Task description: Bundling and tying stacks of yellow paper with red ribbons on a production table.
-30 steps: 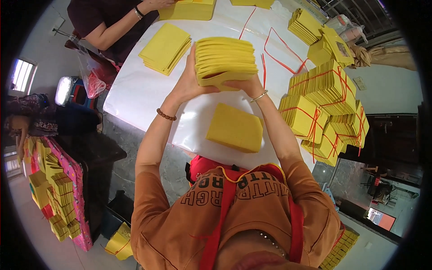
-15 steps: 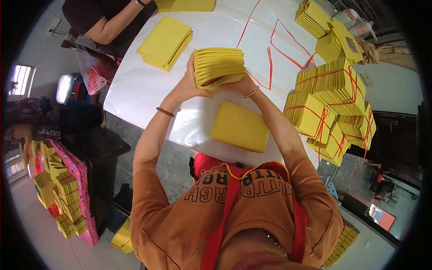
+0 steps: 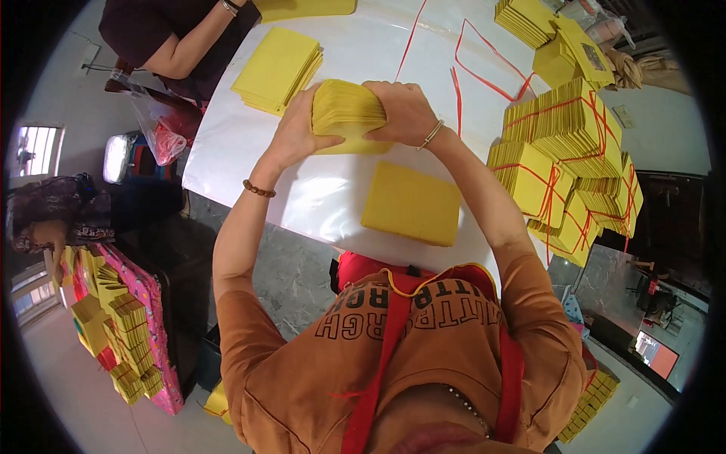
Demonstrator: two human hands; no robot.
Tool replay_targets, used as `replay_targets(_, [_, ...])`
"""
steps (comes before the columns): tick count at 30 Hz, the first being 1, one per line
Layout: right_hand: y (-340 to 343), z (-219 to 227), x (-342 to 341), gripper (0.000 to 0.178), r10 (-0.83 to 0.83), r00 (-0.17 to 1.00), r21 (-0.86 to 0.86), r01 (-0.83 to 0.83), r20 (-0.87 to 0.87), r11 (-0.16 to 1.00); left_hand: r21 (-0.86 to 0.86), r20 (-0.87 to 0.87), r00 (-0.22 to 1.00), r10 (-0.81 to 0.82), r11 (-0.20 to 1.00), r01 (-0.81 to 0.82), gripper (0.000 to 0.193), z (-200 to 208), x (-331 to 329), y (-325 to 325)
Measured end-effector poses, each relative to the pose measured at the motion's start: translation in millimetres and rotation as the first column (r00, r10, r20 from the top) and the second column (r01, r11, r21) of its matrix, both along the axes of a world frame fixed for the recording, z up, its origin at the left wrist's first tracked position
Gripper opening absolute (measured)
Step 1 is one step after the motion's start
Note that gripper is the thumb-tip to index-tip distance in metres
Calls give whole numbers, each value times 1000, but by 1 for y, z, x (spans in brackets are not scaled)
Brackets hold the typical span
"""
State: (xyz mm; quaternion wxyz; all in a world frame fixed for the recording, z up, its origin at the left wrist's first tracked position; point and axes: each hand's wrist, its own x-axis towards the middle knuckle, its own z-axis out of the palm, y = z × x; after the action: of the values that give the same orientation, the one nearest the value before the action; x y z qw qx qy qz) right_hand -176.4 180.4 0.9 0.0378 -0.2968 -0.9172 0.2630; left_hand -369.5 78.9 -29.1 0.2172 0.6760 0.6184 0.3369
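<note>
A thick stack of yellow folded papers (image 3: 348, 110) is squeezed between my two hands over the white table. My left hand (image 3: 293, 130) closes on its left side, thumb along the near face. On the other side my right hand (image 3: 406, 113) grips it, fingers over the far top corner and thumb in front. The layered edges face up and bow slightly. Closer to me lies another yellow stack (image 3: 412, 203), flat on the table. A third yellow stack (image 3: 277, 69) rests just beyond my left hand.
Red string (image 3: 495, 72) lies loose across the far right of the white tabletop (image 3: 227, 163). Bundles tied with red string (image 3: 563, 136) are piled at the right edge. Another person's arm (image 3: 185, 53) is at the far left. More yellow bundles (image 3: 125, 329) stand on a pink cloth, lower left.
The stack has tilted and moved slightly left. My right hand has come up from beneath or behind it to its right side, fingers over the top. My left hand still grips the left side.
</note>
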Motion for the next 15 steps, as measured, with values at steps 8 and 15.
replay_targets(8, [14, -50, 65, 127, -143, 908, -390, -24, -394, 920, -234, 564, 821, 90, 971, 54, 76, -75, -6, -8])
replay_targets(15, [16, -86, 52, 131, -94, 949, -438, -50, -302, 897, -278, 617, 780, 104, 956, 92, 77, -69, -1, -8])
